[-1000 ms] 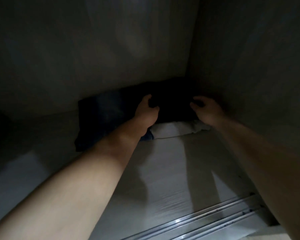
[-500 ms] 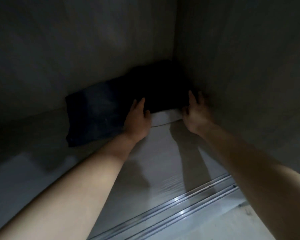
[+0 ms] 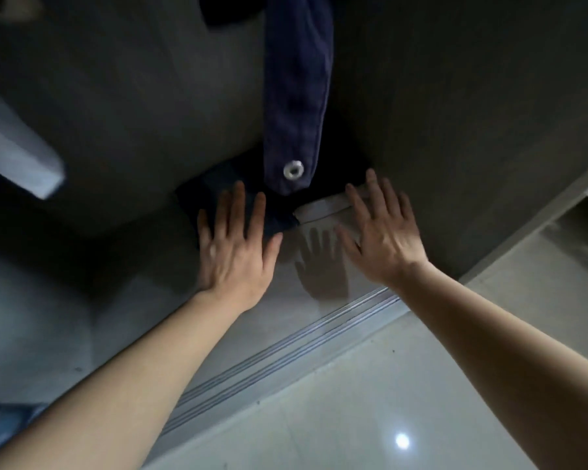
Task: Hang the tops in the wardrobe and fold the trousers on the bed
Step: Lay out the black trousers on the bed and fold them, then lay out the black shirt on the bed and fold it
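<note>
Nearest, pale floor tiles [image 3: 370, 401], then the wardrobe's door track [image 3: 286, 347]. Beyond it, left hand [image 3: 233, 247] and right hand [image 3: 382, 237] spread flat, gripping nothing. Folded dark clothes [image 3: 214, 184] just past the left fingertips, long side running left to right. Above, a hanging blue top [image 3: 297, 96].

- Your right hand [image 3: 382, 237] is blurred, so you cannot tell if it touches the white cloth [image 3: 323, 209].
- The hanging top [image 3: 297, 96] is cut off by the upper edge.
- The dark pile [image 3: 214, 188] is lost in shadow.
</note>
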Action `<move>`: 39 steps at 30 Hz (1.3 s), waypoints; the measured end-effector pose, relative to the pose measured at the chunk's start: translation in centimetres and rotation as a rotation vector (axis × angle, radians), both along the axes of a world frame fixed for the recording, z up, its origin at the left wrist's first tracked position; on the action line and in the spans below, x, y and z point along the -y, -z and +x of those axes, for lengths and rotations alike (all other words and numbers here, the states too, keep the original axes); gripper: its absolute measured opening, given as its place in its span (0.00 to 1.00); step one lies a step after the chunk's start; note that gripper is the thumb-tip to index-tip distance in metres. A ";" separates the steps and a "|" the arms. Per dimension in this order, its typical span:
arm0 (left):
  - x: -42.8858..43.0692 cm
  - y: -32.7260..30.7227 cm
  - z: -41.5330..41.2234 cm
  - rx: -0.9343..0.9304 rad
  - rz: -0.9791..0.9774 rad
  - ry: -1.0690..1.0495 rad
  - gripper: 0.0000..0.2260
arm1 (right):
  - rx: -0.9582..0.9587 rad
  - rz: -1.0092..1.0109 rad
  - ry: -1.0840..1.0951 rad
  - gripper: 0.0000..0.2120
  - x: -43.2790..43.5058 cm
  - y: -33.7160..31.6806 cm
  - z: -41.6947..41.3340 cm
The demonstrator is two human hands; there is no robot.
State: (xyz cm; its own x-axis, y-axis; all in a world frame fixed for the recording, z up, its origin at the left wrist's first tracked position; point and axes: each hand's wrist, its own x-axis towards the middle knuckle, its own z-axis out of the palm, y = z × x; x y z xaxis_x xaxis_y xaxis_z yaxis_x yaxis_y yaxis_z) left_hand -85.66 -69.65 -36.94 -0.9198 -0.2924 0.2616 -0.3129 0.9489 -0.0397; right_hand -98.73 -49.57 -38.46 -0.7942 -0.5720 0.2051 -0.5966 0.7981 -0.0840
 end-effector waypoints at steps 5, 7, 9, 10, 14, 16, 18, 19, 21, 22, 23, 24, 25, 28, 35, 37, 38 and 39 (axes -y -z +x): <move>-3.5 -11.7 4.7 0.139 -0.018 0.084 0.28 | 0.070 -0.010 0.054 0.35 -3.0 -12.5 5.7; -5.6 -16.9 6.5 0.154 0.009 0.083 0.27 | 0.095 0.007 0.085 0.35 -4.9 -18.3 7.9; -7.5 -22.4 8.5 0.149 0.055 0.053 0.27 | 0.132 0.033 0.125 0.34 -6.9 -24.2 10.2; -8.2 -25.4 9.8 0.151 0.069 0.047 0.27 | 0.150 0.045 0.141 0.34 -7.9 -27.2 11.4; -9.6 -39.8 13.9 0.117 0.043 0.167 0.25 | 0.122 0.031 0.203 0.35 -12.1 -41.2 15.8; -10.7 -48.4 14.4 0.029 0.043 0.267 0.23 | 0.057 0.004 0.229 0.34 -14.4 -49.4 17.3; -12.3 -56.7 14.1 -0.118 0.028 0.372 0.20 | -0.022 -0.035 0.252 0.34 -16.7 -57.5 18.2; -13.5 -60.4 13.6 -0.194 0.019 0.432 0.19 | -0.067 -0.064 0.268 0.34 -18.1 -61.1 18.6; -16.1 -67.2 12.7 -0.312 0.008 0.525 0.20 | -0.163 -0.116 0.309 0.33 -21.3 -67.4 19.4; -17.6 -70.1 12.3 -0.352 -0.005 0.543 0.21 | -0.205 -0.123 0.326 0.33 -23.1 -70.1 19.7; -19.2 -72.7 12.1 -0.378 -0.024 0.543 0.22 | -0.241 -0.123 0.348 0.33 -25.1 -72.6 20.2; -21.0 -75.1 11.9 -0.400 -0.044 0.538 0.23 | -0.273 -0.127 0.373 0.34 -27.3 -74.8 20.8; -23.1 -77.2 11.9 -0.422 -0.057 0.536 0.24 | -0.312 -0.136 0.399 0.33 -29.8 -76.9 21.5; -30.3 -82.0 11.9 -0.500 -0.051 0.555 0.25 | -0.411 -0.162 0.486 0.33 -37.8 -81.8 23.8; -54.4 -81.9 12.8 -0.437 0.173 0.714 0.30 | -0.402 -0.099 0.702 0.34 -59.5 -82.9 32.0; -61.6 -80.5 13.4 -0.364 0.217 0.791 0.31 | -0.350 -0.080 0.810 0.36 -65.3 -81.5 34.4; -64.9 -79.8 13.7 -0.331 0.235 0.832 0.31 | -0.331 -0.074 0.865 0.37 -68.0 -80.8 35.4; -67.9 -79.2 14.0 -0.298 0.247 0.872 0.31 | -0.315 -0.062 0.916 0.37 -70.6 -80.1 36.4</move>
